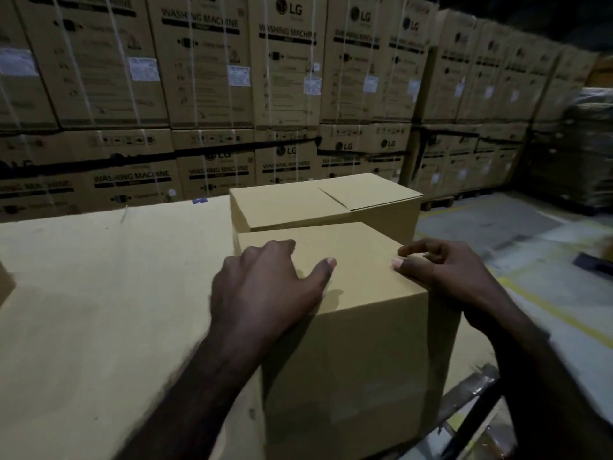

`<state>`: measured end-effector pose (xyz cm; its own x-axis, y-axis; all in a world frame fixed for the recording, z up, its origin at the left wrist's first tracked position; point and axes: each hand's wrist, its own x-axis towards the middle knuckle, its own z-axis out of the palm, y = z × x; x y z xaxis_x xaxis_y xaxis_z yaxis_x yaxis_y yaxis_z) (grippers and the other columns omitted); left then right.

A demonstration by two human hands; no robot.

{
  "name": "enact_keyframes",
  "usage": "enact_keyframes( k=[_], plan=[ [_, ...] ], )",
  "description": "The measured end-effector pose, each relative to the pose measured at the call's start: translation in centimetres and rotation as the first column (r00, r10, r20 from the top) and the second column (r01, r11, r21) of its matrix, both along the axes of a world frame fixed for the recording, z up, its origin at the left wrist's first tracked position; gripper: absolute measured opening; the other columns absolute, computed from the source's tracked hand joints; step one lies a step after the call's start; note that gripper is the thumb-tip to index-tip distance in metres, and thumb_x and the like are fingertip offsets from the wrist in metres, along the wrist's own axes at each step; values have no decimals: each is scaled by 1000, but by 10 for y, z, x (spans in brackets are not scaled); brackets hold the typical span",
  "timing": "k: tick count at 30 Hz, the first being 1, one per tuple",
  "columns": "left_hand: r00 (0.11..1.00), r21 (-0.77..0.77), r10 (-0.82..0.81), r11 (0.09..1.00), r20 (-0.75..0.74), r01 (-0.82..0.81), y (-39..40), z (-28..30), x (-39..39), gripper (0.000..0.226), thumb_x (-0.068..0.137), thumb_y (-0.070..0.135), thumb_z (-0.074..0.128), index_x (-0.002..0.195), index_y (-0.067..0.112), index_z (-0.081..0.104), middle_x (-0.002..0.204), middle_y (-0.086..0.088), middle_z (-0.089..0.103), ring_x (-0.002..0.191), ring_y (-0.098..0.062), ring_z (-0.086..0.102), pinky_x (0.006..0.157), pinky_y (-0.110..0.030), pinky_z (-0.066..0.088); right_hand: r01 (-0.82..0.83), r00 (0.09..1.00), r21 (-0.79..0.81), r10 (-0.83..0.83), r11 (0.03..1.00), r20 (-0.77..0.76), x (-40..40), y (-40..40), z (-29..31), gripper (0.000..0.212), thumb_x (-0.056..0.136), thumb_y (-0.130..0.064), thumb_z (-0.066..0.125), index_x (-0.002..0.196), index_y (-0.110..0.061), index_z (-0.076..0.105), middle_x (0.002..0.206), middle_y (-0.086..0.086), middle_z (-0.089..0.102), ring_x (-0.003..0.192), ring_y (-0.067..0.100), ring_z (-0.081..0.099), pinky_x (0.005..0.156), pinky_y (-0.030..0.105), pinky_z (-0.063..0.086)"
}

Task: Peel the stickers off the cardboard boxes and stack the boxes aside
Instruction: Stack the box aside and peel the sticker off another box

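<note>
A plain cardboard box (pixel 361 343) stands in front of me on a wide cardboard-covered surface (pixel 99 310). My left hand (pixel 265 287) rests on the box's top near its left edge, fingers spread and lightly bent. My right hand (pixel 438 270) lies at the top right edge, thumb and forefinger close together on the cardboard; I cannot tell whether they pinch anything. Behind it stands a second plain box (pixel 318 202), touching the first, its top flaps closed. No sticker shows on either box.
A wall of stacked washing machine cartons (pixel 205 94) runs across the back. To the right lies concrete floor (pixel 517 234) with yellow lines, and wrapped pallets (pixel 577 147) stand at the far right. A metal frame (pixel 471 403) shows below the box at lower right.
</note>
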<state>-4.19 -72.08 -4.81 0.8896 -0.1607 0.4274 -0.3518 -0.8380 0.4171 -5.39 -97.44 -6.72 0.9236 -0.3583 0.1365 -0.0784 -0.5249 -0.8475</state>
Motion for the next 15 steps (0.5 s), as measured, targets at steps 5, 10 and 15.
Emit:
enact_keyframes(
  k=[5,10,15],
  plan=[
    [994,23,-105,994,-33,106,-104,-17,9,65,86,69,42,137,29,47,128,3,59,112,-19,56,77,-28,36,11,999,19,-10,1000,-33,10,-102,-6,24,76,-34,78,99,-29,73,117,5,63,113,21,55,83,36,44],
    [990,26,-123,992,-74,125,-194,-34,37,61,88,65,42,131,23,54,121,0,62,101,-19,62,77,-33,53,36,999,47,-36,998,11,42,-189,-21,22,77,-30,78,98,-27,74,116,3,65,111,20,56,84,39,49],
    [991,74,-88,993,-104,95,-255,-48,65,58,89,61,41,131,22,54,134,-1,54,104,-22,62,77,-33,51,32,997,71,-37,997,62,79,-247,-33,20,77,-29,79,96,-30,75,112,1,68,110,19,59,91,43,51]
  ],
)
